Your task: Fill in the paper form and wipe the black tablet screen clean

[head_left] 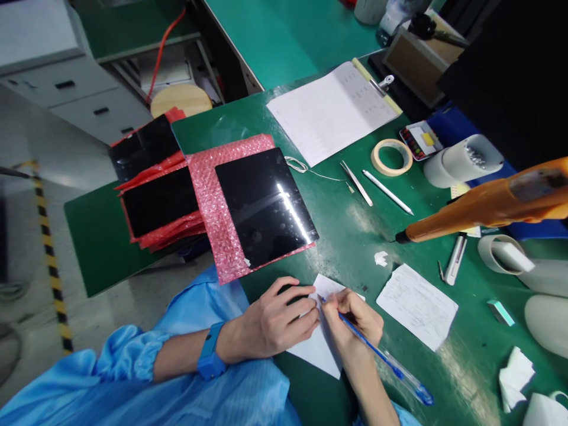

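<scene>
1. Where the two hands meet at the near edge of the green table, much of the white sheet of paper is covered by them; only its far corner and its near, pointed end are seen.
2. What is written on the sheet cannot be made out, and the small dark thing under the left fingers cannot be identified.
3. The left hand is laid palm down on the sheet, fingers curled and pressed on it; its grip is closed around nothing, the paper only being held flat. A blue band is worn at its wrist.
4. The right hand is clamped on a blue pen, thumb and fingers pinched together near the tip; the tip is set on the sheet just beside the left fingertips, and the barrel slants back toward the lower right.
5. Both forearms are cut off by the lower edge, and the blue sleeve is seen only in part.
6. Beyond the hands a black glass panel is laid on pink bubble wrap, with more panels stacked to the left.
7. A second paper slip lies well apart on the right; an orange tool is cut off by the right edge.
</scene>
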`<state>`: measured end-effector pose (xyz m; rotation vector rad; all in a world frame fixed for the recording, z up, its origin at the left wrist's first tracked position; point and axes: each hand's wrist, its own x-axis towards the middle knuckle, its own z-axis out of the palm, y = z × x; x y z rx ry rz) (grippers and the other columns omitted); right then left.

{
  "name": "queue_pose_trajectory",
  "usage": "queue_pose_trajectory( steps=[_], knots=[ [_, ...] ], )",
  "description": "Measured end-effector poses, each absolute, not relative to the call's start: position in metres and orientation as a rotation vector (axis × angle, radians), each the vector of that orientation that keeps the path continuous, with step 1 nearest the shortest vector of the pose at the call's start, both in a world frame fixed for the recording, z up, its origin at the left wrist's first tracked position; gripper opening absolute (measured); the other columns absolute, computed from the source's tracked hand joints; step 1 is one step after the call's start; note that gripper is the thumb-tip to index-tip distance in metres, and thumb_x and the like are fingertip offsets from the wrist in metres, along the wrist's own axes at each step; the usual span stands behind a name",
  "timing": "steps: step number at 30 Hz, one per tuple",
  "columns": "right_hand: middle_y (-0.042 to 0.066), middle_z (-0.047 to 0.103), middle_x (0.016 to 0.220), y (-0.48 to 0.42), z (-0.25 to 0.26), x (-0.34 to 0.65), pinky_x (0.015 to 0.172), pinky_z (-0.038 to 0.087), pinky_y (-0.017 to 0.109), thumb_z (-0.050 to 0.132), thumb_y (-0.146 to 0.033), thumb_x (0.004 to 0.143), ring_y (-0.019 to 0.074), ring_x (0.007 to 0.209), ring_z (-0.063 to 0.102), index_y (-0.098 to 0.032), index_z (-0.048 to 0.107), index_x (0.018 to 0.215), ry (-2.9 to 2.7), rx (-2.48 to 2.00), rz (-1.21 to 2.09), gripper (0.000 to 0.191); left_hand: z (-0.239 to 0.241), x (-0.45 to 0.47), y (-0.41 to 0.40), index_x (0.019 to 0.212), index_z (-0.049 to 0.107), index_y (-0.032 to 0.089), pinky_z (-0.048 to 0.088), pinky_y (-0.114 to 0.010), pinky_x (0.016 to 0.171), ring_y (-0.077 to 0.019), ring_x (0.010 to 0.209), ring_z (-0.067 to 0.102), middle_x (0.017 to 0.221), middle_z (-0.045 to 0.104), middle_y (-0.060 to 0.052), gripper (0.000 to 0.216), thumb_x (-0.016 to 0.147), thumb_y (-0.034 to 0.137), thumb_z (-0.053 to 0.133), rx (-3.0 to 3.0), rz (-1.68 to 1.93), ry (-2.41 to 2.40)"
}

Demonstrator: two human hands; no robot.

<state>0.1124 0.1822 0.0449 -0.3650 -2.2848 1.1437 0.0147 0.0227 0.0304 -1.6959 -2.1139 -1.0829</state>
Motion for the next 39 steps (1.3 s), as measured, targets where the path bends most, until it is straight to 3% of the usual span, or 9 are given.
queue_pose_trajectory(
  steps=[15, 22, 26, 32, 36, 39],
  knots=[
    [-0.008, 0.044, 0.065, 0.181, 0.045, 0.115, 0.050, 0.034, 0.022, 0.067, -0.002, 0.096, 0.0065, 0.054, 0.038, -0.023, 0.038, 0.072, -2.296, -0.389, 1.110, 0.043, 0.028, 0.017, 0.021, 0.102, 0.072, 0.012, 0.057, -0.043, 0.103, -0.0226, 0.113, 0.077, 0.097, 0.078, -0.004, 0.004, 0.106, 0.013, 0.071, -1.703, -1.109, -2.130],
    [-0.008, 0.042, 0.065, 0.181, 0.042, 0.115, 0.052, 0.036, 0.022, 0.067, -0.001, 0.096, 0.0067, 0.054, 0.040, -0.024, 0.037, 0.074, -2.269, -0.409, 1.151, 0.044, 0.029, 0.017, 0.022, 0.101, 0.071, 0.014, 0.055, -0.042, 0.103, -0.0211, 0.113, 0.079, 0.096, 0.080, -0.002, 0.016, 0.114, 0.014, 0.062, -1.686, -1.114, -2.137],
    [-0.008, 0.046, 0.064, 0.183, 0.045, 0.114, 0.051, 0.037, 0.020, 0.068, -0.003, 0.095, 0.0066, 0.053, 0.043, -0.023, 0.037, 0.071, -2.206, -0.440, 1.211, 0.044, 0.029, 0.016, 0.022, 0.102, 0.071, 0.013, 0.055, -0.042, 0.103, -0.0211, 0.113, 0.078, 0.095, 0.079, -0.002, 0.008, 0.110, 0.013, 0.068, -1.703, -1.116, -2.134],
    [-0.005, 0.055, 0.056, 0.186, 0.052, 0.112, 0.043, 0.039, 0.022, 0.074, -0.032, 0.104, 0.0104, 0.045, 0.050, -0.024, 0.046, 0.067, -1.925, -0.747, 1.429, 0.047, 0.036, 0.012, 0.022, 0.101, 0.070, 0.012, 0.053, -0.042, 0.102, -0.0218, 0.111, 0.077, 0.096, 0.077, -0.002, 0.011, 0.111, 0.014, 0.066, -1.724, -1.098, -2.129],
    [-0.004, 0.053, 0.052, 0.188, 0.055, 0.111, 0.041, 0.037, 0.023, 0.076, -0.049, 0.106, 0.0100, 0.042, 0.047, -0.023, 0.054, 0.065, -2.023, -0.718, 1.282, 0.053, 0.040, 0.010, 0.025, 0.105, 0.068, 0.014, 0.054, -0.041, 0.096, -0.0216, 0.106, 0.076, 0.098, 0.078, -0.003, 0.020, 0.118, 0.021, 0.054, -1.690, -1.181, -2.095],
    [-0.003, 0.056, 0.054, 0.193, 0.048, 0.118, 0.044, 0.038, 0.024, 0.076, -0.062, 0.103, 0.0106, 0.044, 0.049, -0.022, 0.064, 0.068, -2.117, -0.708, 1.149, 0.055, 0.041, 0.005, 0.022, 0.107, 0.065, 0.014, 0.054, -0.037, 0.085, -0.0159, 0.090, 0.074, 0.094, 0.075, -0.003, 0.015, 0.115, 0.016, 0.052, -1.570, -1.415, -1.950]
  ],
)
